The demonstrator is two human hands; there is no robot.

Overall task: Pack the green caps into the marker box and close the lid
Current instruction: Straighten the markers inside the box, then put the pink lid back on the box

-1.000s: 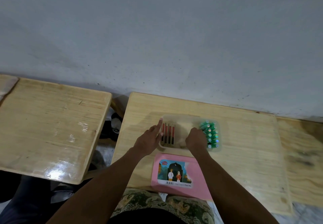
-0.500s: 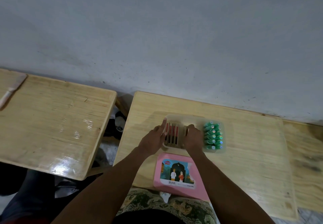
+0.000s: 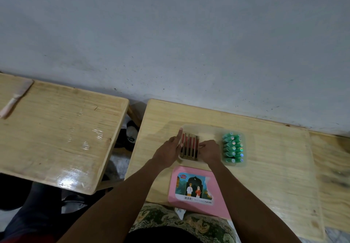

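Tidying the marker box before the lid goes on

Our left hand (image 3: 168,152) steadies the clear marker box (image 3: 210,129) at its 9 o'clock wall, fingers loosely extended, gripping nothing. Our right hand (image 3: 210,150) curls against the red-and-gold sticks (image 3: 190,146); we cannot tell whether its grip holds one. The green caps (image 3: 232,148) sit bunched at the box's 3 o'clock end. Next, we judge, comes fetching the pink lid (image 3: 197,186), lying on the worktop (image 3: 274,157) at 6 o'clock.

A marker box (image 3: 205,129) was set on the right bench (image 3: 274,148), with caps (image 3: 232,147) at its right end and sticks (image 3: 190,146) at its left. A lid (image 3: 217,207) was laid nearer, at the bench's edge.
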